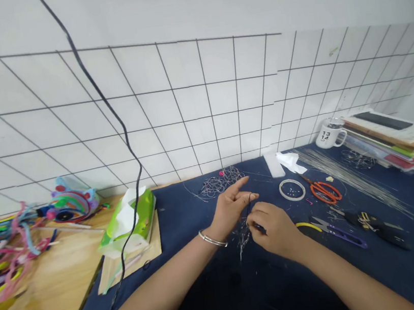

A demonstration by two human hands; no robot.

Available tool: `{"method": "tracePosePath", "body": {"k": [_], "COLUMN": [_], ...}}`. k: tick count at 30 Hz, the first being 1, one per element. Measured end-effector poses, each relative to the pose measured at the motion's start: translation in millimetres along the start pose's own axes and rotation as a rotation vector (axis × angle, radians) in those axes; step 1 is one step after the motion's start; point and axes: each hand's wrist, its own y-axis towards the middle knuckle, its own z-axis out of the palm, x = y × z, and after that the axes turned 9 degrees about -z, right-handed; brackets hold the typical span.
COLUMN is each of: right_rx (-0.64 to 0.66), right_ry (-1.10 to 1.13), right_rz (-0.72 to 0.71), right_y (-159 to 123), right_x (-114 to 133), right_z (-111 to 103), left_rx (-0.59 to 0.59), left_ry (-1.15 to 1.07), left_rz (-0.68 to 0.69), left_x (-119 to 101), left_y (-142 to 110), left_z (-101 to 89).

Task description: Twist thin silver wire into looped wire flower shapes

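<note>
My left hand [230,207], with a silver bangle [211,239] at its wrist, is over the middle of the dark blue cloth. Its index finger points out, while the thumb and other fingers close on a thin dark cord [248,204]. Close beside it, my right hand [273,227] is curled, its fingertips pinched on the same cord. Below the hands is a tangle of thin silvery wire [243,238]; whether it is tied to the cord I cannot tell. Behind them sits a wire heap [215,184] with a pink bit in it.
To the right are a white ring dish [291,182] with beads, orange-handled scissors [326,192], purple snips [345,236], black pliers [382,233], long wires [352,178] and a mug [329,133]. A green tissue pack [146,217] lies left. A black cable [110,107] hangs in front.
</note>
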Motion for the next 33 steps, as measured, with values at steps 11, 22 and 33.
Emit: {"method": "tracePosePath", "body": {"k": [11, 22, 33], "right_rx": [-0.112, -0.095, -0.207], "right_ry": [-0.070, -0.066, 0.237], "right_rz": [0.118, 0.057, 0.183], "right_y": [-12, -13, -11], "right_x": [-17, -17, -20], "right_z": [-14, -21, -39], "left_rx": [0.386, 0.618, 0.585], "left_ry": [-0.051, -0.039, -0.431], "left_rz": [-0.252, -0.237, 0.012], "left_x": [-3, -6, -11], "left_y": [5, 6, 9], "left_z": [-6.4, -8.9, -25.4]}}
